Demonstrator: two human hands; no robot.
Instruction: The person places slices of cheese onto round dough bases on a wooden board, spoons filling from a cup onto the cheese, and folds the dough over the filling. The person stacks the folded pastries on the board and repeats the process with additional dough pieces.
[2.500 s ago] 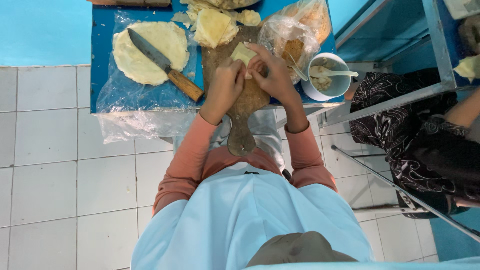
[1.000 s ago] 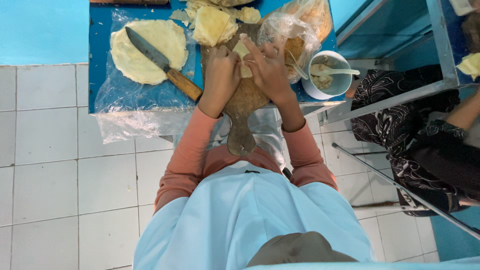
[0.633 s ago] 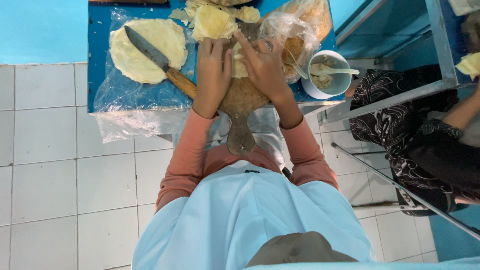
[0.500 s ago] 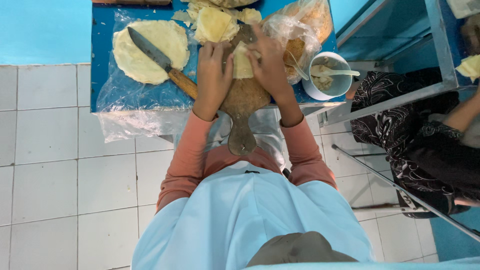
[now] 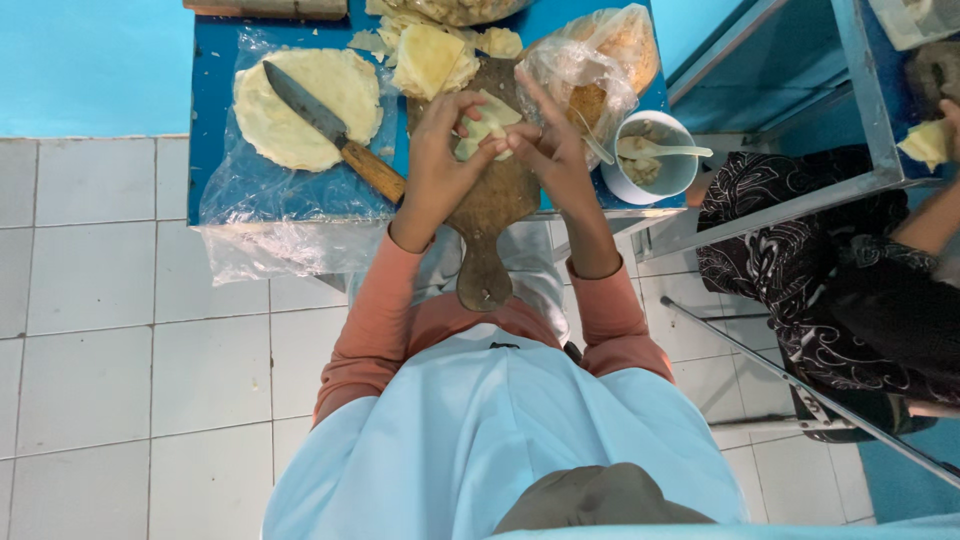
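I see the fingers of my left hand (image 5: 435,150) and right hand (image 5: 555,150) pinching one pale dough wrapper (image 5: 483,128), held just above the wooden board (image 5: 490,200). Its folding looks partly done. On the blue surface (image 5: 215,110), a round dough sheet (image 5: 300,105) under the knife (image 5: 330,125) remains uncut, with a filling bowl (image 5: 650,160) right.

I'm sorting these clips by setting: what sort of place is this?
Probably a small food-preparation spot, perhaps a home kitchen or stall. A blue table on white floor tiles holds a wooden cutting board, a knife on a round dough sheet, and a bowl of filling.
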